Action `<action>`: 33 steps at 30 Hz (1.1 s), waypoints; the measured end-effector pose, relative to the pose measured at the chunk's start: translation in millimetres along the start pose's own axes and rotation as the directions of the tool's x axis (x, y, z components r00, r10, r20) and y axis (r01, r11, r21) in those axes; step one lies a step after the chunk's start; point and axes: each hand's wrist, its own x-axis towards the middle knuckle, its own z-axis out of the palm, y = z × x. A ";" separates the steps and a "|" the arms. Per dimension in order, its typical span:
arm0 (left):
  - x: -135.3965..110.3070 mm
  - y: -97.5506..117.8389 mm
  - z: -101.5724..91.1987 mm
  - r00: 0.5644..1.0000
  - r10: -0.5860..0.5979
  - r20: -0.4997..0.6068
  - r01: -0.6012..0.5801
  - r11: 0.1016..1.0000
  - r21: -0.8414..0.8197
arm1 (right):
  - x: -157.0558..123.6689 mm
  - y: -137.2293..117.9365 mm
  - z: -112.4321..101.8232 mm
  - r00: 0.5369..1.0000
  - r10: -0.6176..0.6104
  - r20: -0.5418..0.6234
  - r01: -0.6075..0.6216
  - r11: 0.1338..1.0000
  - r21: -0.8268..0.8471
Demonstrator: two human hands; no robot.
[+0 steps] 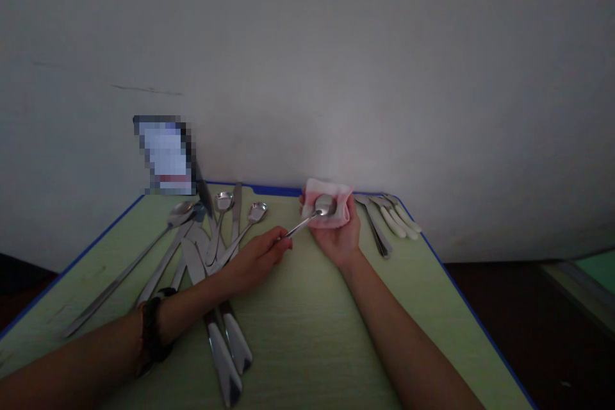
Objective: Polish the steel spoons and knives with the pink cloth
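My left hand (262, 255) is closed around the handle of a metal spoon (325, 205). The spoon's bowl lies against a folded pink and white cloth (314, 189), which rests in the palm of my right hand (339, 234). Fingers of the right hand curl round the cloth's edges, and some are hidden behind it. Under and beside my left forearm is a loose pile of cutlery, with a spoon (258, 211), a square-bowled spoon (223, 200), a long-handled spoon (115, 282) and several knives (225, 359).
Right of my right hand lie several dark-handled utensils (377, 230) and several white-handled pieces (396, 218). A blurred-out screen (166, 154) stands at the back left. The green table (307, 333) has a blue edge and meets a grey wall (384, 77).
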 end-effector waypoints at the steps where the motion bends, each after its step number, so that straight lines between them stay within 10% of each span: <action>1: -0.1 -0.2 0.1 1.000 -0.002 -0.001 0.002 1.000 -0.009 | -1.1 0.7 2.3 0.999 0.034 0.017 -0.033 0.999 -0.030; 33: 3.2 3.4 2.1 0.992 0.016 -0.126 0.002 0.990 0.141 | -6.2 0.2 5.6 0.990 0.090 0.109 -0.083 0.994 -0.067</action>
